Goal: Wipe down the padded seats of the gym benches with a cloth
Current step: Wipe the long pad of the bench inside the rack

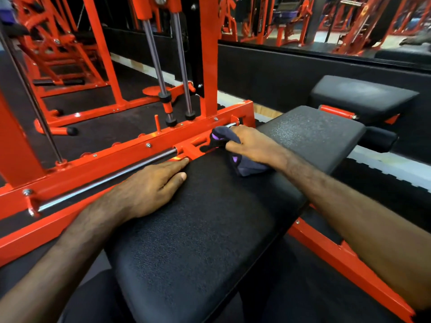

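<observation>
Item: padded seat (198,229), black textured vinyl, long, running from the near edge of view toward the far end, mounted on an orange steel frame (130,157).

Item: my left hand (149,190), fingers straight and together, palm flat on the seat's left edge near its far end; this grip holds nothing. The fingertips reach the orange bracket at the seat's far left corner.

Item: my right hand (251,143), fingers curled; this grip is closed around a bunched cloth (245,166), dark grey with purple patches. The cloth bulges out on both sides of the hand and touches the seat's far end.

Item: second black pad (310,136), just beyond the seat's far right corner, under my right wrist.

Item: third black pad (363,96), further off to the right.

Item: chrome rail (105,180), lying along the frame beside the seat's left edge.

Item: two chrome guide rods (168,64), upright behind the frame.
</observation>
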